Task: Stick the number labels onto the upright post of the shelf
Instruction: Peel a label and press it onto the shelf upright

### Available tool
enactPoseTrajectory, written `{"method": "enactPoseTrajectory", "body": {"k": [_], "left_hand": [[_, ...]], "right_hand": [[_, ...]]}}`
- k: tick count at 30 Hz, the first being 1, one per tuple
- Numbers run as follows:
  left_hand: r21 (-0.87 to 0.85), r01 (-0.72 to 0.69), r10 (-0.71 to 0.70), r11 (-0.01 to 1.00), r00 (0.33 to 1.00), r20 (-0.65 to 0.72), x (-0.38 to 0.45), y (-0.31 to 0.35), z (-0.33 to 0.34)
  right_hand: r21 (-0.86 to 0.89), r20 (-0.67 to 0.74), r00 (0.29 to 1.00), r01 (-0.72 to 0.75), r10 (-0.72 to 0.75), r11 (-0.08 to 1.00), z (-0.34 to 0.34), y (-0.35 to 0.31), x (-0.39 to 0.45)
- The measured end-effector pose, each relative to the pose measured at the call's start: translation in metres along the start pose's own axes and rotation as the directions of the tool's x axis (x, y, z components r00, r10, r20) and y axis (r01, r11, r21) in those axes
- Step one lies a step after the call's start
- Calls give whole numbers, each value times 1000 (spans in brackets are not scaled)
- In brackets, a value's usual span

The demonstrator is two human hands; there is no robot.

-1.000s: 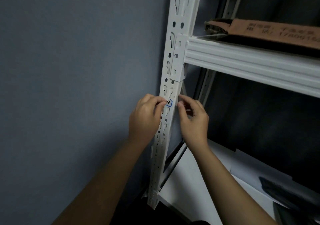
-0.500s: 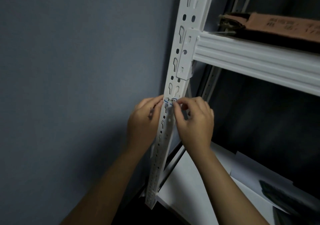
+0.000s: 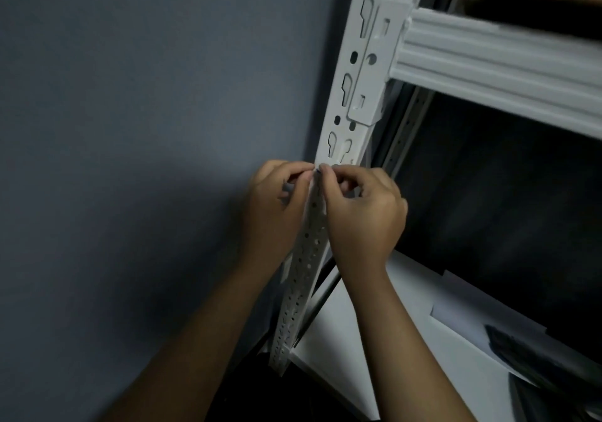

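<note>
We see the left hand [image 3: 277,206] and right hand [image 3: 361,213] meeting fingertip to fingertip on the front of the white upright post [image 3: 345,122], just below the beam bracket [image 3: 374,63]. Both are pinched together against the post. The number label is hidden under the fingertips (cannot confirm its position).

We see a white upright post [image 3: 350,102] patterned with dark keyhole slots, a white beam [image 3: 495,70], a blue-grey wall [image 3: 146,112]
</note>
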State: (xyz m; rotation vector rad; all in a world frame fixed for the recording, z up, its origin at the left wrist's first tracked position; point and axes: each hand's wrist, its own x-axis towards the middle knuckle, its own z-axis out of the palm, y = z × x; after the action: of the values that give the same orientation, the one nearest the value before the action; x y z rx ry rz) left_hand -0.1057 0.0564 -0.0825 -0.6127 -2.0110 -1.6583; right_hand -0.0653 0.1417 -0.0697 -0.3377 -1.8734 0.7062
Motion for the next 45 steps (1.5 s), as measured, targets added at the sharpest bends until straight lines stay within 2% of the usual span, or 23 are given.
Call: {"method": "enactPoseTrajectory", "body": {"k": [4, 8, 16, 27, 45], "left_hand": [[11, -10, 10, 1000, 1000, 6, 2, 0, 3], [-54, 39, -42, 998, 998, -49, 5, 1, 9], [-168, 87, -93, 982, 995, -31, 9, 1, 14], [-155, 46, -52, 987, 998, -34, 13, -1, 17], [-148, 29, -35, 989, 999, -38, 14, -2, 18]], "right_hand": [[112, 2, 997, -74, 74, 991, 1, 1, -2], [203, -18, 990, -132, 138, 970, -2, 1, -6], [318, 27, 972, -231, 234, 920, -5, 4, -8], [419, 48, 953, -291, 299, 860, -3, 2, -8], [435, 83, 937, -341, 340, 834, -9, 3, -10]]}}
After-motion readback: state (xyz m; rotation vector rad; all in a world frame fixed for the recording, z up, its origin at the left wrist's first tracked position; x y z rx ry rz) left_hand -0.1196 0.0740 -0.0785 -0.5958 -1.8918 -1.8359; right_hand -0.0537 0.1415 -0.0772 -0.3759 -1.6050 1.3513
